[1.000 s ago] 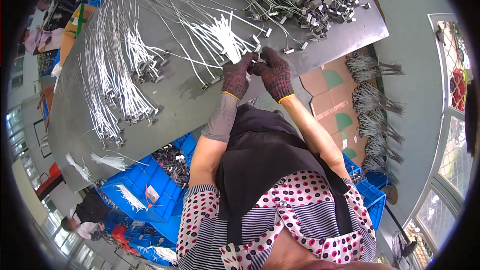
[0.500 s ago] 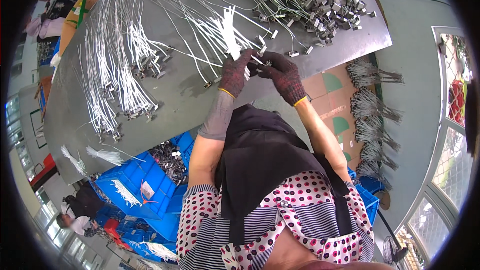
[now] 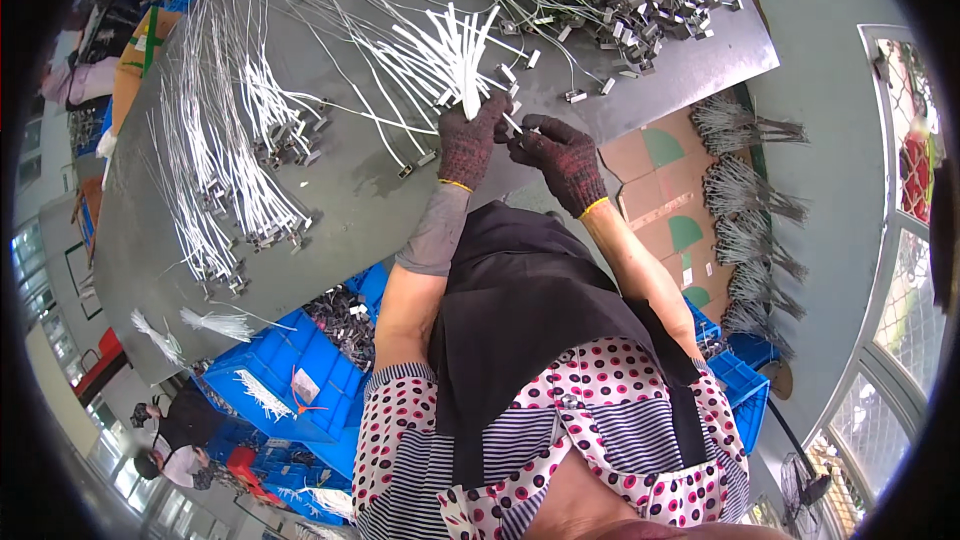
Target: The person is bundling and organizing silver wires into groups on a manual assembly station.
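Observation:
My left hand (image 3: 467, 148), in a dark red-and-black knitted glove, is closed round a bundle of thin white sleeves (image 3: 466, 65) whose free ends fan out away from me. Close on its right, my gloved right hand (image 3: 562, 162) is pinched at the fingertips. A single white strand runs between the two hands; what the right fingertips hold is too small to make out. Just beyond the hands lie wires with white sleeves (image 3: 392, 65) and small metal connectors on the grey metal table (image 3: 360, 205).
A heap of grey metal-cased connectors (image 3: 650, 5) covers the far right of the table. Sleeved wire bundles (image 3: 270, 195) lie to the left. Blue crates (image 3: 300, 370) stand below the table edge. Grey wire bundles (image 3: 750, 210) line the right wall; a person (image 3: 180, 440) is at lower left.
The white sleeves in my left hand have spread from a tight bunch into a wider fan. My right hand has shifted slightly away from the left, and the view has moved a little.

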The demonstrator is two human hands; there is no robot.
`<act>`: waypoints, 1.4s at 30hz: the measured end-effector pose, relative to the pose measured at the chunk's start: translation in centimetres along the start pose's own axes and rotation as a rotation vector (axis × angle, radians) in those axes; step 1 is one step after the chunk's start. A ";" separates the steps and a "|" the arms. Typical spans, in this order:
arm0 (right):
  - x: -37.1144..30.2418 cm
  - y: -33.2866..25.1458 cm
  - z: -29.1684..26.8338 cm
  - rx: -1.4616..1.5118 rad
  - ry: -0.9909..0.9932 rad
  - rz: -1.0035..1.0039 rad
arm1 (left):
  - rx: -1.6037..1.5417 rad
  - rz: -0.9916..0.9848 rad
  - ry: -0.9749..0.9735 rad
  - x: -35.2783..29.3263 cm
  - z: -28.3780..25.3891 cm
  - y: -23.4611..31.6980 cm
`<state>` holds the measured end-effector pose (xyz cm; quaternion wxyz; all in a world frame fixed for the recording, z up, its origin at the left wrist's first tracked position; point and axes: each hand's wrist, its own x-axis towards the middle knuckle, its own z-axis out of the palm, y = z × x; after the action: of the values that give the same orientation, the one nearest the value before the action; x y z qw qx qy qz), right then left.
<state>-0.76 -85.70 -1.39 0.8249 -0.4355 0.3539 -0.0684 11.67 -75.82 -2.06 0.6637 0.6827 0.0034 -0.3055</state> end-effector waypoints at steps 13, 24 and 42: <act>2.6 -1.3 2.8 -0.082 0.063 -0.178 | 0.247 0.040 -0.081 1.0 -0.3 0.2; 2.3 -3.1 3.1 -0.964 -0.155 -0.490 | 1.130 0.242 -0.084 -2.0 -1.3 -1.8; 10.3 -3.3 -9.0 -1.699 0.310 -0.743 | 0.188 -0.439 -0.613 -13.8 -8.6 -2.8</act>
<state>1.72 -98.03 -7.57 0.0995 -0.9627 0.2296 -0.1032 2.86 -62.13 0.61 0.4874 0.6005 -0.0770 -0.6292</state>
